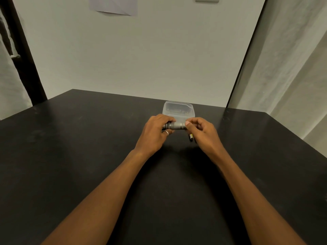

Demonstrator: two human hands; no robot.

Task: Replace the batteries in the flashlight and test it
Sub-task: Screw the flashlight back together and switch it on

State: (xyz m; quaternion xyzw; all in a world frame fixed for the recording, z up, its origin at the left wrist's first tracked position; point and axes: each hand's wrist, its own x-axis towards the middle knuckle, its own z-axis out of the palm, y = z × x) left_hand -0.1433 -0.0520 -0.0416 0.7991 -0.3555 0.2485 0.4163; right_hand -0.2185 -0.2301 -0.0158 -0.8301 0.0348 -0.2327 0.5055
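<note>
Left hand (pixel 155 131) curled round the flashlight (pixel 177 125) body; right hand (pixel 203 133) pinching its 3 o'clock end between thumb and fingertips. The flashlight is level, just above the desk (pixel 88 138). A battery (pixel 191 137) lies on the desk at 5 o'clock of it; a clear box (pixel 178 107) stands at 12 o'clock. Judged mid-task: the end is probably being turned, direction unclear; no beam shows, so testing remains.
</note>
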